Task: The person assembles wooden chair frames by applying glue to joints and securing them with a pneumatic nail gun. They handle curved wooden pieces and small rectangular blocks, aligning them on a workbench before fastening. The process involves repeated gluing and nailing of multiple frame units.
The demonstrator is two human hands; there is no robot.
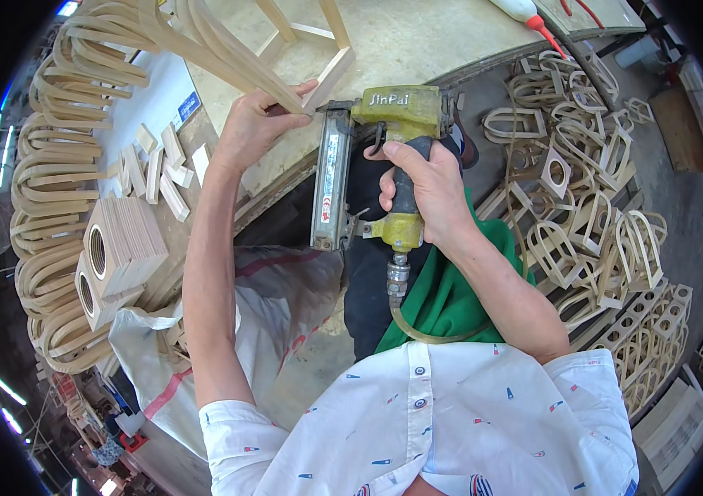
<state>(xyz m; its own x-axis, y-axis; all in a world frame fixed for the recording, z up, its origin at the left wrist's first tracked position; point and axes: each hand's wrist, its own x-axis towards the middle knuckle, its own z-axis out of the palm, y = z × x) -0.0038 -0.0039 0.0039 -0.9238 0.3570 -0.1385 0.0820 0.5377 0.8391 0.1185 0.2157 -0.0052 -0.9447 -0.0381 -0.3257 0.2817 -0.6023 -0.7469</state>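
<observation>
My right hand [434,190] is wrapped round the dark grip of a yellow pneumatic nail gun [401,103], a finger near its trigger. The gun's nose is close to the lower corner of a pale wooden frame [219,62] with bent, arched strips. My left hand [256,128] pinches that frame near the corner, thumb and fingers closed on the wood at the table edge. From the gun's lower end an air hose [418,335] runs off to the right. Whether the nose touches the wood cannot be made out.
Bent wooden loops [54,182] line the table's left side. Short wood strips [155,174] and a stack of square boards with round holes [124,248] lie nearer. Finished-looking wooden frames [583,223] pile up on the right. A white sack [153,355] hangs below the table edge.
</observation>
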